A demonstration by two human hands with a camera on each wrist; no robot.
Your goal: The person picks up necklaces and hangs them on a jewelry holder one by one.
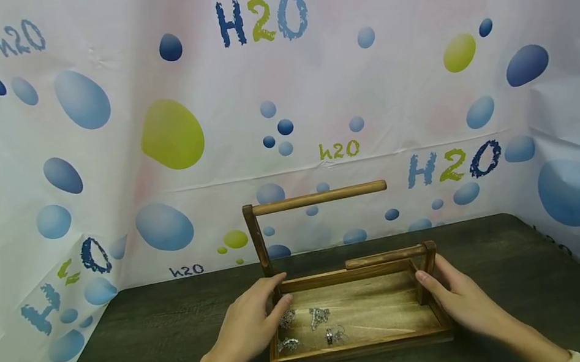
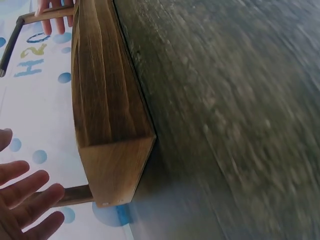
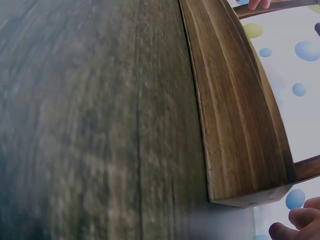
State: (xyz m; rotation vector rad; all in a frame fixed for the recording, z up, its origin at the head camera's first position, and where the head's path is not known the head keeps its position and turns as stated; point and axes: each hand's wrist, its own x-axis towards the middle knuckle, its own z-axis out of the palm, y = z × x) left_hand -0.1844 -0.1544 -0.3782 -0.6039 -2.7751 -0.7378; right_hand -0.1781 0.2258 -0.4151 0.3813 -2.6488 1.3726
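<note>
A brown wooden jewelry stand [image 1: 369,348] has a shallow tray base and two posts with horizontal bars. The taller bar [image 1: 320,197] runs from the left post, the lower bar [image 1: 384,257] from the right one. In the tray's left half lie small silvery pieces, among them a chain [image 1: 319,317] and what looks like a ring [image 1: 330,337]. My left hand [image 1: 249,323] is at the left post, its fingers [image 2: 37,200] spread and fairly straight in the left wrist view. The right post passes between thumb and fingers of my right hand [image 1: 464,295], which holds it.
The stand rests on a dark wood-grained table [image 1: 167,334]. Behind and at both sides hangs a white sheet [image 1: 401,103] printed with blue and green drops and H2O lettering.
</note>
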